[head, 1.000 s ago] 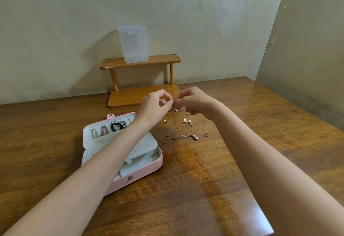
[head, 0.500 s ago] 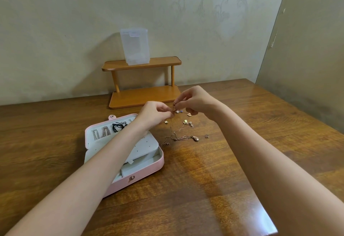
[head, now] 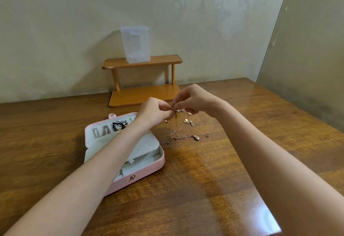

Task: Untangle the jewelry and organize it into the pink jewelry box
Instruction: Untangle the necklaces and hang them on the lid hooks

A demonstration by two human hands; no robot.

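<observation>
The pink jewelry box point(head: 149, 168) lies open on the wooden table point(head: 204, 189), with silver chains point(head: 101, 132) and a black piece point(head: 119, 125) in its lid. My left hand point(head: 155, 111) and my right hand point(head: 193, 100) meet above the table, both pinching the top of a thin rose-gold chain tangle point(head: 176, 135) that hangs down to the table. A teardrop pendant point(head: 196, 137) lies at its lower end. Small loose earrings point(head: 187, 121) sit under my hands.
A small wooden two-tier shelf point(head: 143, 79) stands against the wall behind my hands, with a clear plastic container point(head: 135, 44) on its top board. A small ring-like piece point(head: 207, 134) lies right of the pendant. The table's right edge runs along a side wall.
Both hands have shifted slightly while still pinching the chain; my left hand dropped a little lower and the chain hangs more stretched between the fingers and the table.
</observation>
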